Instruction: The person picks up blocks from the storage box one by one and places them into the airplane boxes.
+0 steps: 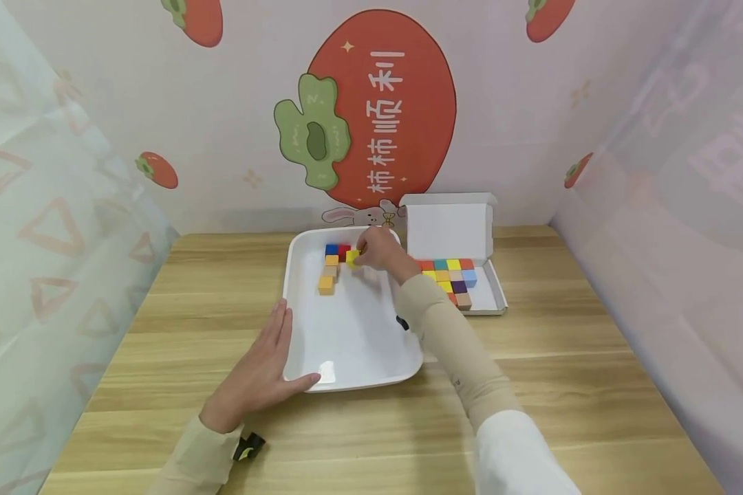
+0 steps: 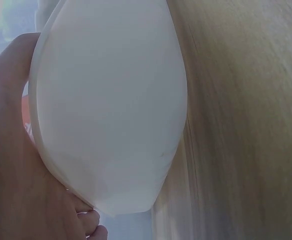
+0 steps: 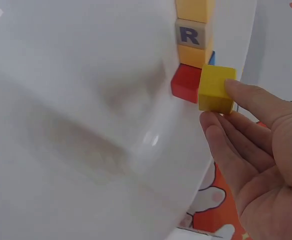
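A yellow block [image 3: 217, 89] is pinched between the thumb and fingers of my right hand [image 3: 271, 145], close beside a red block [image 3: 186, 82]. In the head view, the right hand [image 1: 380, 249] is at the far end of the white tray [image 1: 353, 337]. A blue block [image 1: 331, 249] sits left of the red one. From it a column runs toward me: an orange block [image 1: 331, 260], a wooden block marked R [image 3: 190, 34] and another orange block [image 1: 326, 285]. My left hand [image 1: 256, 368] rests on the tray's near left corner, fingers extended along the rim.
Right of the tray stands an open white box [image 1: 489, 295] with several coloured blocks [image 1: 450, 282] in it, its lid raised at the back. The right forearm crosses over the tray's right edge. A black object [image 1: 249, 447] is at the left wrist. Wood-grain tabletop [image 1: 223, 275] surrounds everything.
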`<state>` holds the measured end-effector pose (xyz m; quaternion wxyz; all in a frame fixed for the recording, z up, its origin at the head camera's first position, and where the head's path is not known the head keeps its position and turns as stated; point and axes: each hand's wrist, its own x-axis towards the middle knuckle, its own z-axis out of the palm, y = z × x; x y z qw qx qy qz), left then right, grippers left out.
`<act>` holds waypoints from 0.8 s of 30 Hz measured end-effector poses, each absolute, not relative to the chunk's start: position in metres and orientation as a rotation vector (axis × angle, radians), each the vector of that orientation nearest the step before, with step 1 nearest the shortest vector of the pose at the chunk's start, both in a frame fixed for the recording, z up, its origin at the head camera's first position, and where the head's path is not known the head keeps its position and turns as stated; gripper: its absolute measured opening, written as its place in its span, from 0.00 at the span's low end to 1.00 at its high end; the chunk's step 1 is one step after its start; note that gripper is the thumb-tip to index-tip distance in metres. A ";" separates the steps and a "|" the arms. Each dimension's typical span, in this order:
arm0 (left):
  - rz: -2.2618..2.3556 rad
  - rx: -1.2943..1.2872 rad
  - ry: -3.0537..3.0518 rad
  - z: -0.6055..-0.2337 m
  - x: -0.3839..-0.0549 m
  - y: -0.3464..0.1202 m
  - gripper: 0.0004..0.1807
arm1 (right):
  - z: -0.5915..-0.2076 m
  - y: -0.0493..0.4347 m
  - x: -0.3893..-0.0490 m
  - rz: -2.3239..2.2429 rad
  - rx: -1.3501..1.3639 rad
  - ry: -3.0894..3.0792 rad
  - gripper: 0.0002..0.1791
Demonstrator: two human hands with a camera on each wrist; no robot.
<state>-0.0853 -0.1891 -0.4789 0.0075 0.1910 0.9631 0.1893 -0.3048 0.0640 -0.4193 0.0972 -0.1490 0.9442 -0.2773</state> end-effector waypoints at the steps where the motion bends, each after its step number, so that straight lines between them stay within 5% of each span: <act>1: 0.591 0.595 3.011 -0.479 -0.085 -0.189 0.70 | -0.415 0.067 -0.304 -0.815 -0.454 2.795 0.17; 15: 0.581 0.583 3.008 -0.476 -0.085 -0.189 0.71 | -0.369 0.151 -0.272 -0.820 -0.654 2.815 0.14; 24: 0.595 0.631 3.039 -0.479 -0.085 -0.189 0.70 | -0.356 0.221 -0.253 -0.795 -0.549 2.863 0.18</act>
